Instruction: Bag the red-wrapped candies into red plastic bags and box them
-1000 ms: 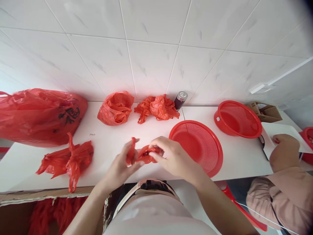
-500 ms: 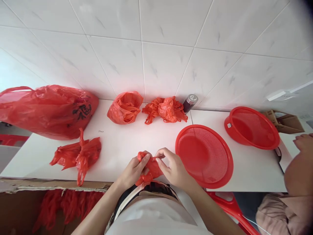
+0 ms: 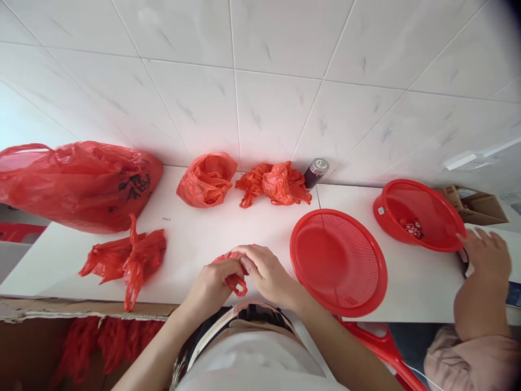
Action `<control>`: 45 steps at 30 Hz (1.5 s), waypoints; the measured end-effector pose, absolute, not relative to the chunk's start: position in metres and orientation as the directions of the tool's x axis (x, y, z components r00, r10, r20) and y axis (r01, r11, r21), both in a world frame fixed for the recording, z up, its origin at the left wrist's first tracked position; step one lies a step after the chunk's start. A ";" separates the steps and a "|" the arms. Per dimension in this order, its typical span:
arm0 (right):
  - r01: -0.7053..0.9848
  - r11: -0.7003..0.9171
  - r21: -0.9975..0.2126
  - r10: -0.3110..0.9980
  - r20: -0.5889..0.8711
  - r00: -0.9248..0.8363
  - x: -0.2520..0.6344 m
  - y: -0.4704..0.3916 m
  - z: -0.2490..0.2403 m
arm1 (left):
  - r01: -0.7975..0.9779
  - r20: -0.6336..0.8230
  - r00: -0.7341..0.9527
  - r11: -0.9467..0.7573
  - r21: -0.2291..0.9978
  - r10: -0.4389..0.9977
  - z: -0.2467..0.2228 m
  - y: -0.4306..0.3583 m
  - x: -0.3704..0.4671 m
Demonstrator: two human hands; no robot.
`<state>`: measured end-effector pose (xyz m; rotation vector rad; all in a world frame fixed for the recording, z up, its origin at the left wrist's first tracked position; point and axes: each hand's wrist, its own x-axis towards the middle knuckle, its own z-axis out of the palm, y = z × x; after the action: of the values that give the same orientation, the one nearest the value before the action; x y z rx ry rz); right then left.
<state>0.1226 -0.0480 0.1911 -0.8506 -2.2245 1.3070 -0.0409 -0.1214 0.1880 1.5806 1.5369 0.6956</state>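
Red plastic bag (image 3: 231,281) is located left of the near strainer basket (image 3: 299,262). Left hand (image 3: 217,279) and right hand (image 3: 266,271): each grip grasps the bag. Apply even tension between them; avoid sharp pulls, since such thin plastic would likely tear.

A wall (image 3: 268,103) of large, glossy white tiles with faint grey streaks fills the view from 10 through 12 to 2 o'clock, crossed by pale grout lines. Its light is brightest, slightly bluish, between 9 and 10 o'clock. White trunking (image 3: 502,145) meets a small wall fitting (image 3: 461,161) near 3 o'clock. A long white desk (image 3: 195,233) stands along the wall's foot. A red plastic stool (image 3: 386,347) sits between 4 and 5 o'clock, partly beneath the desk.
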 end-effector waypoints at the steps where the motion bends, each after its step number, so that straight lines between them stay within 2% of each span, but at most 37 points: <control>1: 0.334 0.342 -0.879 0.704 0.004 -0.710 0.121 -0.047 0.185 | 0.566 -0.097 0.067 0.042 0.824 0.993 0.185 -0.121 -0.040; 4: 0.392 0.176 -0.903 0.706 -0.162 -0.689 0.123 -0.048 0.173 | 0.635 0.053 -0.079 0.010 0.773 0.995 0.176 -0.120 -0.038; 7: 0.310 -0.005 -0.951 0.625 -0.245 -0.741 0.129 -0.048 0.172 | 0.655 0.126 -0.198 0.035 0.755 0.972 0.170 -0.120 -0.037; 9: 0.263 -0.059 -0.963 0.617 -0.243 -0.749 0.133 -0.048 0.175 | 0.636 0.102 -0.167 0.028 0.771 0.981 0.169 -0.121 -0.037; 13: 0.229 -0.130 -0.965 0.604 -0.260 -0.753 0.141 -0.051 0.181 | 0.555 -0.033 0.083 -0.019 0.832 0.996 0.169 -0.126 -0.044; 15: 0.235 -0.130 -0.963 0.631 -0.263 -0.730 0.143 -0.053 0.176 | 0.545 -0.069 0.124 -0.010 0.839 0.990 0.167 -0.132 -0.050; 18: 0.288 -0.083 -0.954 0.740 -0.253 -0.624 0.143 -0.042 0.155 | 0.579 -0.103 0.064 0.047 0.814 0.993 0.162 -0.146 -0.063; 21: 0.358 -0.116 -0.927 0.846 -0.281 -0.454 0.143 -0.012 0.124 | 0.575 -0.184 -0.006 0.154 0.803 0.983 0.155 -0.161 -0.075; 24: 0.407 -0.163 -0.899 0.905 -0.300 -0.301 0.143 0.015 0.103 | 0.530 -0.222 -0.043 0.211 0.821 0.974 0.151 -0.170 -0.077; 27: 0.469 -0.091 -0.878 0.947 -0.222 -0.233 0.138 0.015 0.100 | 0.428 -0.218 -0.071 0.228 0.875 0.973 0.153 -0.169 -0.068; 30: 0.452 -0.016 -0.892 0.910 -0.201 -0.363 0.132 -0.011 0.101 | 0.282 -0.233 -0.099 0.252 0.926 0.967 0.156 -0.166 -0.058; 33: 0.453 0.023 -0.891 0.785 -0.265 -0.560 0.128 -0.039 0.091 | 0.177 -0.250 -0.109 0.266 0.947 0.962 0.154 -0.164 -0.057; 35: 0.489 0.048 -0.871 0.753 -0.290 -0.590 0.127 -0.050 0.080 | 0.153 -0.264 -0.111 0.279 0.948 0.958 0.149 -0.164 -0.060; 39: 0.392 -0.069 -0.918 0.784 -0.292 -0.548 0.126 -0.056 0.066 | 0.244 -0.337 -0.136 0.361 0.900 0.932 0.130 -0.163 -0.069; 41: 0.347 -0.117 -0.931 0.756 -0.310 -0.577 0.126 -0.056 0.062 | 0.288 -0.387 -0.140 0.412 0.865 0.911 0.119 -0.162 -0.070; 43: 0.415 -0.065 -0.907 0.690 -0.342 -0.638 0.125 -0.058 0.057 | 0.304 -0.399 -0.136 0.422 0.854 0.907 0.108 -0.162 -0.068; 45: 0.555 0.077 -0.828 0.647 -0.383 -0.660 0.125 -0.062 0.050 | 0.340 -0.368 -0.121 0.387 0.857 0.922 0.097 -0.162 -0.065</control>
<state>0.1246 -0.0620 0.0501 -1.2551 -2.2422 1.6569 -0.0647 -0.1623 0.0971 1.1287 1.6707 0.7474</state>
